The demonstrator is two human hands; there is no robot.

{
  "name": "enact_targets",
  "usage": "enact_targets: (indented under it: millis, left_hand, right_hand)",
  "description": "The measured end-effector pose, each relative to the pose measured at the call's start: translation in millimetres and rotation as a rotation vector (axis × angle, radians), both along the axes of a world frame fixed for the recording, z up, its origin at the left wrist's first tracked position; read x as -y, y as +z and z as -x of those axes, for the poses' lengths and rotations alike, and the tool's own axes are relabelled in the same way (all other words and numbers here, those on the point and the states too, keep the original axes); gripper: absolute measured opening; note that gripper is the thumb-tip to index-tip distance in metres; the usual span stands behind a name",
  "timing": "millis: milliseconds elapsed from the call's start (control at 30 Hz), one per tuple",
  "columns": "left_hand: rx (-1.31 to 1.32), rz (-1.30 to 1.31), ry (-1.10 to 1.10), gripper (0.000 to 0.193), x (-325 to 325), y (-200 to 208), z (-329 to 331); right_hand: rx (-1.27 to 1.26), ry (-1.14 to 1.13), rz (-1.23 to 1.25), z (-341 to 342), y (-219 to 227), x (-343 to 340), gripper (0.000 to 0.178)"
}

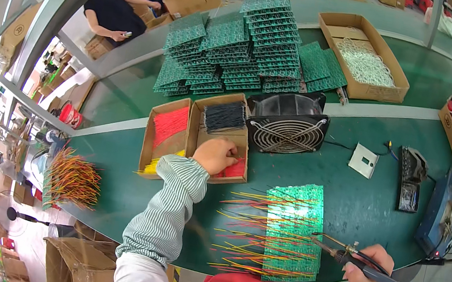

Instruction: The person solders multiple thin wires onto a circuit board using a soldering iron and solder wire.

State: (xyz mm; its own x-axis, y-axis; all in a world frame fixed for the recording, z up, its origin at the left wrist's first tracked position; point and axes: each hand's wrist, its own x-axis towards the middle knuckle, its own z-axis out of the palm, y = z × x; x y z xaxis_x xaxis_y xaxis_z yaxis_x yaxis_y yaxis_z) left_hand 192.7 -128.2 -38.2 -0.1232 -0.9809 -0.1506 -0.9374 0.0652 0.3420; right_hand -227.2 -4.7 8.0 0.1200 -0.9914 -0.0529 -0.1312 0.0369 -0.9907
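My left hand point(215, 155) reaches into a cardboard box point(220, 138) that holds black wires at the back and red wires point(233, 169) at the front; its fingers are curled down on the red wires. My right hand point(367, 273) grips a soldering iron point(363, 262) whose tip points left at a green circuit board point(291, 231). The board lies in front of me on the green table point(116, 182), with many red and yellow wires sticking out of its left side.
A second box of red and yellow wires point(168, 131) sits left of the first. A black fan point(286, 124), stacks of green boards point(242, 47), a box of white parts point(364, 59), a soldering station point(443, 209) and a wire bundle point(71, 179) surround the work spot. Another person point(116, 14) stands beyond the table.
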Motion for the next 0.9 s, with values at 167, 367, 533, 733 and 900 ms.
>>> enact_targets:
  millis: [167, 367, 533, 733, 900]
  left_hand:
    - [-0.046, -0.026, -0.008, 0.018, -3.1, 0.7, -7.7]
    - [-0.018, -0.005, -0.043, 0.015, -3.1, -3.4, -6.7]
    - [0.007, 0.006, -0.031, 0.016, -7.1, -1.7, -2.9]
    - [-0.054, 0.193, -0.081, 0.016, -11.5, 3.8, -20.3]
    - [-0.044, 0.356, 0.158, 0.015, -12.8, 42.7, -84.2]
  right_hand:
    - [0.087, -0.013, -0.044, -10.2, 11.0, 6.7, 0.019]
    - [0.079, -0.021, -0.015, -9.9, 8.2, 8.9, 0.019]
    - [0.074, -0.037, -0.014, -10.1, 13.1, 6.6, 0.018]
    - [0.081, -0.051, 0.01, -8.5, 14.1, 4.1, 0.02]
    - [0.062, -0.076, 0.025, -5.1, 17.6, 3.0, 0.023]
